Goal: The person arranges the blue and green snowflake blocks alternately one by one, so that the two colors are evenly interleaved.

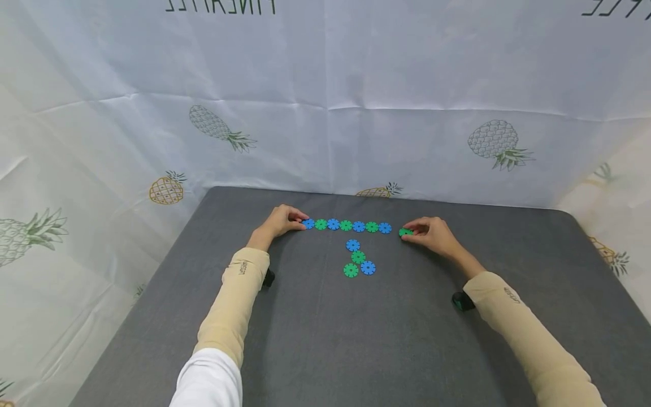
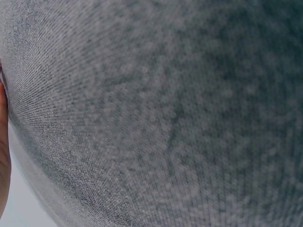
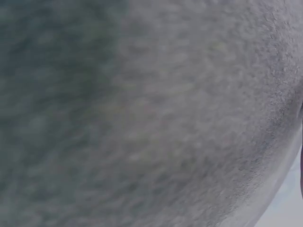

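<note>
Small notched discs, alternating blue and green, form a straight row near the table's far side. At the row's left end, my left hand pinches a blue disc between thumb and fingers. My right hand holds a green disc the same way, just right of the row and apart from its last blue disc. Nearer me lie a blue disc, a green disc, another green disc and another blue disc. Both wrist views show mostly grey cloth, with a sliver of hand at the edge.
Dark grey cloth covers the table. Behind and at the sides hangs a white curtain printed with pineapples. A dark wrist device sits under the right sleeve, and another under the left.
</note>
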